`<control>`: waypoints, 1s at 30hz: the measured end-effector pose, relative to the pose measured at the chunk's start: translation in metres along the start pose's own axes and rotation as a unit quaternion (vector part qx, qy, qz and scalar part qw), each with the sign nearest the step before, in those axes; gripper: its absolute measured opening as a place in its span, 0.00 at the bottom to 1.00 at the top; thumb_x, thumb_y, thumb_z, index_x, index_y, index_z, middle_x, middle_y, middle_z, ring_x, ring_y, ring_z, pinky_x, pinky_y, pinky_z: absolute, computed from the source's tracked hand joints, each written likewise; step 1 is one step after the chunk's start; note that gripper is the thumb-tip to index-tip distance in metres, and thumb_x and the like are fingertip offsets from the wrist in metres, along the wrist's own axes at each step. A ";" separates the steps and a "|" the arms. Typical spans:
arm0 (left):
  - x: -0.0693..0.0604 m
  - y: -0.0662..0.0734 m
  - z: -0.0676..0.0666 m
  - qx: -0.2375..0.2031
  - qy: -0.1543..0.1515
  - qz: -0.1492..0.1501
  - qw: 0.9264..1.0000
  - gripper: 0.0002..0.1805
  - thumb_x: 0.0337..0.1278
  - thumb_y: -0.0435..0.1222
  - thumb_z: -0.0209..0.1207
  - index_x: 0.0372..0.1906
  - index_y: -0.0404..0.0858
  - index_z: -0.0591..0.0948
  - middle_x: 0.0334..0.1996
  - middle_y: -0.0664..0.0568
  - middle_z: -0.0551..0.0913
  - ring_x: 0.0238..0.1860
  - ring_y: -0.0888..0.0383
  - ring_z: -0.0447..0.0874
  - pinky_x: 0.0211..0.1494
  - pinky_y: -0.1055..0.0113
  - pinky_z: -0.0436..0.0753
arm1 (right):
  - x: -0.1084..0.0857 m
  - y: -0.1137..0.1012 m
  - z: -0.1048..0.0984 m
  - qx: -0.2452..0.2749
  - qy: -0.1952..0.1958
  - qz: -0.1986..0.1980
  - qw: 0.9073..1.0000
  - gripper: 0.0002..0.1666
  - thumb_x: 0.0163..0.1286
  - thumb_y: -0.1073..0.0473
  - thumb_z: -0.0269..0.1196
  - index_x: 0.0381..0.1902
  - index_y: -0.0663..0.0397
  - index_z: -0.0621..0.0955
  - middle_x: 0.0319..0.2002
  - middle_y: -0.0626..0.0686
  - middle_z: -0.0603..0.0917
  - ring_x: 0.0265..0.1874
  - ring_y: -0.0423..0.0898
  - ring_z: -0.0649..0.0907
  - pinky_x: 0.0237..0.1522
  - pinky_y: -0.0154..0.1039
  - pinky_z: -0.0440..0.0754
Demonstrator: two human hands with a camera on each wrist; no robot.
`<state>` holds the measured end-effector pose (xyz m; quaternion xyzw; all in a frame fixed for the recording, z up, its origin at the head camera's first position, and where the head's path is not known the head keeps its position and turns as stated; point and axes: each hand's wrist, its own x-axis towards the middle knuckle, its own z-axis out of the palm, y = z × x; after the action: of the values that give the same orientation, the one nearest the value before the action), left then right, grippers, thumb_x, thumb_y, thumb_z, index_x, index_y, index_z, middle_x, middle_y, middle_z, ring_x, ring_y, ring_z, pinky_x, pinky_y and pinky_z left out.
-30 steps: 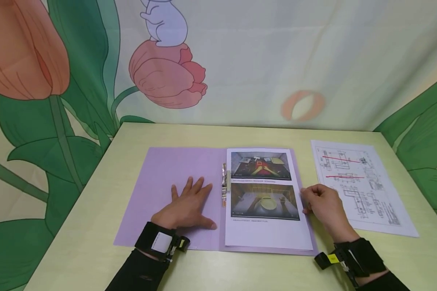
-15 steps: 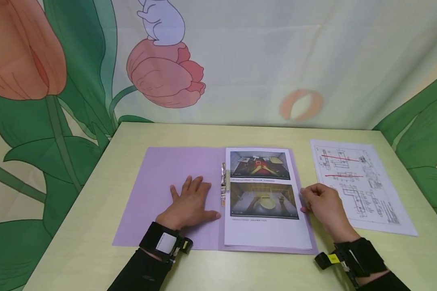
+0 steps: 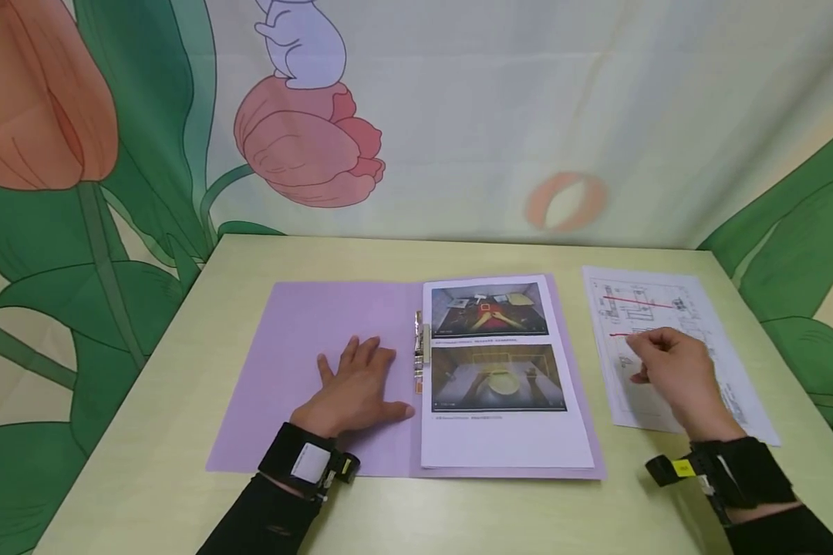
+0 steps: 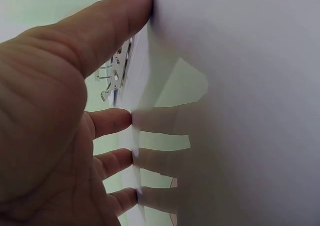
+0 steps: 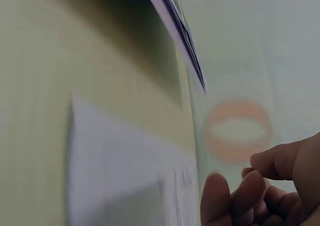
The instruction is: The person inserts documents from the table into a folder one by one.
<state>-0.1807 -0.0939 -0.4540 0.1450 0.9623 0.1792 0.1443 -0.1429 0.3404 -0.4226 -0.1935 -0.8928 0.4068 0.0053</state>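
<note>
We see the left hand (image 3: 350, 391) spread wide, resting on the left cover of the open purple folder (image 3: 312, 327), left of centre in the head view, its thumb near the metal clip (image 3: 419, 354) beside the printed pages (image 3: 507, 443). At the right of the frame we find the right hand (image 3: 683, 378) over the drawing sheet (image 3: 697, 312), fingers curled narrow, thumb tip close to the index finger.

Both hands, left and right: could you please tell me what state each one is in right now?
Left hand: open, resting on the purple folder.
Right hand: closed, holding nothing visible, above the drawing sheet.
</note>
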 end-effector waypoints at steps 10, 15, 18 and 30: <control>-0.005 -0.001 -0.003 -0.004 -0.004 0.001 1.000 0.51 0.50 0.58 0.76 0.76 0.41 0.71 0.82 0.38 0.60 0.84 0.32 0.45 0.72 0.16 0.39 | 0.038 0.070 -0.074 -0.209 -0.015 0.045 0.977 0.37 0.80 0.49 0.58 0.56 0.87 0.73 0.41 0.78 0.81 0.34 0.63 0.80 0.28 0.47 0.73; -0.005 -0.001 -0.003 -0.008 -0.005 0.003 1.000 0.51 0.50 0.58 0.76 0.76 0.42 0.71 0.82 0.38 0.59 0.84 0.32 0.44 0.72 0.16 0.38 | 0.046 0.084 -0.082 -0.245 -0.060 0.082 0.964 0.41 0.77 0.46 0.61 0.49 0.91 0.73 0.28 0.69 0.80 0.28 0.60 0.79 0.26 0.46 0.73; -0.005 -0.001 -0.002 -0.008 -0.004 0.003 1.000 0.51 0.50 0.58 0.76 0.76 0.42 0.71 0.82 0.38 0.59 0.84 0.32 0.44 0.72 0.16 0.38 | 0.048 0.087 -0.084 -0.246 -0.080 0.080 0.963 0.37 0.76 0.44 0.61 0.38 0.85 0.76 0.21 0.60 0.77 0.22 0.54 0.78 0.24 0.43 0.71; -0.006 0.000 -0.002 -0.005 -0.003 0.004 1.000 0.50 0.51 0.58 0.76 0.76 0.41 0.71 0.82 0.38 0.59 0.84 0.32 0.44 0.72 0.16 0.39 | 0.044 0.093 -0.087 -0.260 -0.011 0.058 0.964 0.32 0.75 0.52 0.62 0.45 0.87 0.76 0.28 0.72 0.81 0.25 0.60 0.78 0.23 0.48 0.72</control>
<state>-0.1752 -0.0963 -0.4511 0.1490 0.9602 0.1846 0.1472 -0.1371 0.4746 -0.4386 -0.2356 -0.9549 0.1624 -0.0788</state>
